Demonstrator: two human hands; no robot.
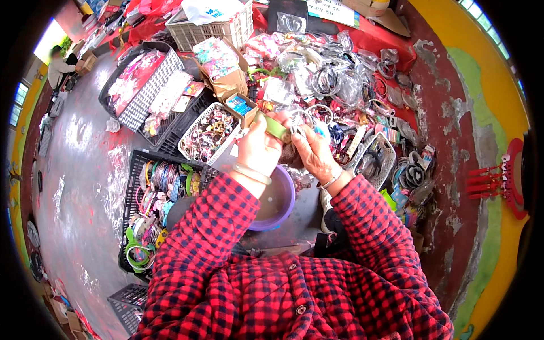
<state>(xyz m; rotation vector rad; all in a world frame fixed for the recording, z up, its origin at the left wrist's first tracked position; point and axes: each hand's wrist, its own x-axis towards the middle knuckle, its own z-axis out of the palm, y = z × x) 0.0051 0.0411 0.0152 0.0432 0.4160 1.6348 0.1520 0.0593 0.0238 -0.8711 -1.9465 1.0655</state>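
Red-and-black checked padded jacket [263, 289] sits closest to my lens, its quilted sleeves reaching forward so that both bare hands meet where I can watch them from afar. I see the left hand [259, 148], a pale bangle [253, 174] at its wrist, with thumb and fingers closed on a flat olive-green band [276, 129], its loose side pointing toward the other hand, probably to offer that part to the opposite fingers. Opposite it, the right hand [317, 154] has its fingertips drawn in beside the band's end, next to a small silvery-grey piece [297, 131]; blur and overlap leave me unable to tell whether they pinch it. I judge the two hands are kept close so that one steadies while the other does finer work. Below them, a round purple plastic basin [292, 192] stands between the wearer's legs, perhaps to keep small parts within easy reach. Stock surrounds the seat: a white plastic basket of small mixed ornaments [225, 144] beyond the left forearm, a black lattice crate of coloured headbands [129, 192] farther left, and ahead a wide heap of clear-bagged accessories [334, 76]. A white openwork basket [391, 156] lies to the right, amid the pile's edge; such grouping seems meant to separate kinds.
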